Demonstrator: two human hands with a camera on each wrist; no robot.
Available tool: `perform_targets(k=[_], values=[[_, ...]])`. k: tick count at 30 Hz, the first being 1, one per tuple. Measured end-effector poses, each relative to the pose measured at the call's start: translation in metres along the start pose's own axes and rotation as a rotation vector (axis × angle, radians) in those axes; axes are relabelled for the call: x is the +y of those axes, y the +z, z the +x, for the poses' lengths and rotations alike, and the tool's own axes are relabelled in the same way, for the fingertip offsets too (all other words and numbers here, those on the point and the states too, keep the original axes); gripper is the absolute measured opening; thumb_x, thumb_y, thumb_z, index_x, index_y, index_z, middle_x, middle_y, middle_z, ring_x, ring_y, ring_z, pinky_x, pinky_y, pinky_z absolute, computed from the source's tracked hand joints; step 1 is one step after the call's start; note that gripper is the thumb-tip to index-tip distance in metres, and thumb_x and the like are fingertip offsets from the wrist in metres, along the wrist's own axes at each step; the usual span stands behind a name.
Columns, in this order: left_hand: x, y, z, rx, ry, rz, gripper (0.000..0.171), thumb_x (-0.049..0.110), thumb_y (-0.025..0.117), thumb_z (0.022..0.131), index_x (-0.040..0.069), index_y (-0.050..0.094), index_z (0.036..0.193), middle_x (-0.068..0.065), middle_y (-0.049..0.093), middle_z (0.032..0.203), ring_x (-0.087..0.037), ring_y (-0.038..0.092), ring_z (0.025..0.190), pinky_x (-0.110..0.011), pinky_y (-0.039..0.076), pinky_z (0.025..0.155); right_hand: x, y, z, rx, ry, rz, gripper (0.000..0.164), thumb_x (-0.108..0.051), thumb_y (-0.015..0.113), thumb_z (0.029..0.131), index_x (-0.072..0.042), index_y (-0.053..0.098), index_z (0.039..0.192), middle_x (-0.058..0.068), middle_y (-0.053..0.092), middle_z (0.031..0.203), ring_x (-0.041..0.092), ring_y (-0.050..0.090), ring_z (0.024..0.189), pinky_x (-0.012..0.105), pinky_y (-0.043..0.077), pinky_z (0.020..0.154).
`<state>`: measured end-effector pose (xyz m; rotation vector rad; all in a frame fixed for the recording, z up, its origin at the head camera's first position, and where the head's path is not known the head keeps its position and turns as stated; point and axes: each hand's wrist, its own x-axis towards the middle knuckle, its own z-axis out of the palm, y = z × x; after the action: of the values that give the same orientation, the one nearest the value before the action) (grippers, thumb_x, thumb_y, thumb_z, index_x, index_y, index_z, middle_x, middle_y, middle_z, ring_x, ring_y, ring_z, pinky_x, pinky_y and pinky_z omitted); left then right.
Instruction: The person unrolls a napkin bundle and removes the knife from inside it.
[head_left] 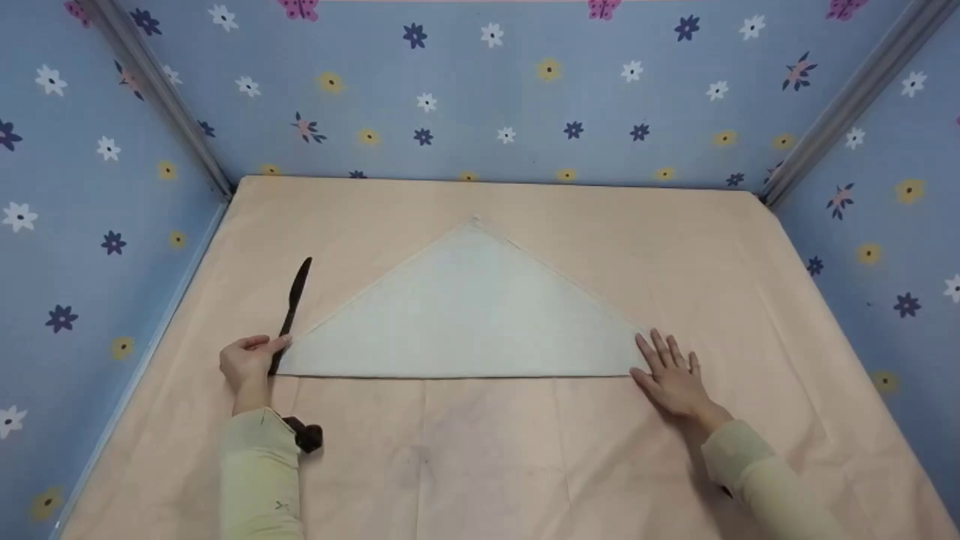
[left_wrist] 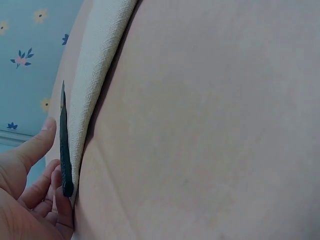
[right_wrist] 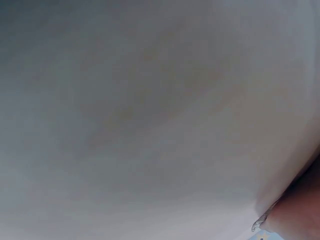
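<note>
A white cloth (head_left: 465,307) lies as a folded triangle, its point toward the back wall and its long edge toward me. At its left corner my left hand (head_left: 251,364) holds a black knife (head_left: 298,292) by the handle. In the left wrist view, curled fingers (left_wrist: 60,200) meet the handle of the knife (left_wrist: 65,150), close beside the cloth edge (left_wrist: 95,70). Spread and flat, my right hand (head_left: 675,379) rests at the cloth's right corner. The right wrist view is blurred, with part of that hand (right_wrist: 295,215) at the lower right.
A pale peach covering (head_left: 487,457) with creases spreads over the table. Blue flowered panels (head_left: 450,90) stand behind and at both sides, with grey posts (head_left: 847,97) in the back corners. A black wrist device (head_left: 304,435) shows beside the left sleeve.
</note>
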<state>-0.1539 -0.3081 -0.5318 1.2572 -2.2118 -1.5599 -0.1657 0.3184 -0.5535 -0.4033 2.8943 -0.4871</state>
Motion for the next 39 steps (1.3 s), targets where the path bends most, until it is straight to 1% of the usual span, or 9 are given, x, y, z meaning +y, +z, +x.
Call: perform_targets(k=[6,10,13,16,19,22,27,32,39], values=[[-0.0006,0.0021,-0.0012,0.004,0.012,0.044,0.044,0.023,0.077,0.067,0.0,0.063,0.102,0.005,0.057,0.073,-0.013,0.052,0.074,-0.025,0.041,0.07,0.0003,-0.0001,0.0008,-0.006,0.007,-0.015,0.064,-0.046,0.032,0.093,-0.011,0.014,0.143,0.016,0.003,0.147,0.037,-0.003,0.132,0.06,-0.007,0.098],[-0.0005,0.0026,-0.0037,0.003,0.018,0.054,0.044,0.024,0.077,0.068,0.001,0.063,0.102,0.0,0.059,0.081,-0.019,0.053,0.084,-0.029,0.041,0.076,0.0002,-0.0003,0.0011,-0.006,0.012,-0.015,0.064,-0.046,0.032,0.093,-0.01,0.015,0.143,0.017,0.003,0.147,0.037,-0.003,0.132,0.06,-0.007,0.098],[-0.0008,0.0034,-0.0055,0.01,0.029,0.06,0.043,0.024,0.077,0.067,0.001,0.064,0.101,-0.003,0.062,0.084,-0.019,0.054,0.083,-0.03,0.042,0.076,0.0,-0.0006,0.0011,-0.004,0.012,-0.013,0.064,-0.046,0.032,0.093,-0.009,0.015,0.142,0.017,0.003,0.147,0.038,-0.003,0.132,0.06,-0.007,0.098],[-0.0031,0.0046,-0.0053,0.023,0.047,0.07,0.041,0.024,0.077,0.068,0.001,0.065,0.1,-0.004,0.063,0.083,-0.02,0.055,0.082,-0.031,0.043,0.075,0.0,0.0001,0.001,-0.005,0.015,-0.012,0.064,-0.046,0.033,0.093,-0.01,0.015,0.143,0.017,0.003,0.147,0.037,-0.003,0.132,0.06,-0.007,0.098],[-0.0045,0.0056,-0.0051,0.033,0.052,0.079,0.04,0.023,0.076,0.069,0.001,0.066,0.1,-0.005,0.064,0.084,-0.023,0.056,0.086,-0.033,0.043,0.079,-0.0001,0.0008,0.0007,-0.008,0.018,-0.012,0.064,-0.046,0.033,0.093,-0.01,0.015,0.143,0.017,0.003,0.147,0.037,-0.003,0.132,0.06,-0.008,0.097],[-0.0032,0.0061,-0.0056,0.027,0.037,0.088,0.039,0.024,0.075,0.07,0.001,0.066,0.1,-0.009,0.064,0.093,-0.026,0.055,0.094,-0.035,0.043,0.084,-0.0005,0.0006,0.0006,-0.005,0.015,-0.011,0.064,-0.046,0.033,0.093,-0.01,0.015,0.142,0.017,0.003,0.147,0.037,-0.002,0.132,0.061,-0.007,0.097],[0.0,0.0059,-0.0073,0.014,0.034,0.093,0.037,0.023,0.074,0.071,0.0,0.066,0.099,-0.016,0.06,0.108,-0.029,0.053,0.1,-0.038,0.041,0.087,-0.0008,0.0,0.0004,-0.005,0.007,-0.013,0.063,-0.045,0.033,0.093,-0.01,0.015,0.143,0.016,0.002,0.147,0.037,-0.003,0.132,0.06,-0.007,0.098],[0.0017,0.0055,-0.0072,0.012,0.025,0.089,0.036,0.022,0.074,0.071,-0.001,0.067,0.097,-0.018,0.059,0.109,-0.03,0.053,0.1,-0.037,0.041,0.088,-0.001,-0.0001,0.0005,-0.01,0.009,-0.029,0.063,-0.045,0.032,0.093,-0.011,0.014,0.143,0.016,0.002,0.147,0.037,-0.003,0.132,0.06,-0.007,0.098],[0.0022,0.0042,-0.0053,0.002,-0.005,0.125,0.037,0.024,0.073,0.072,0.001,0.067,0.099,-0.017,0.06,0.108,-0.03,0.055,0.099,-0.038,0.041,0.088,-0.002,-0.0004,0.0011,-0.007,0.011,-0.038,0.063,-0.046,0.032,0.093,-0.01,0.015,0.143,0.016,0.003,0.147,0.037,-0.002,0.132,0.06,-0.006,0.098]])
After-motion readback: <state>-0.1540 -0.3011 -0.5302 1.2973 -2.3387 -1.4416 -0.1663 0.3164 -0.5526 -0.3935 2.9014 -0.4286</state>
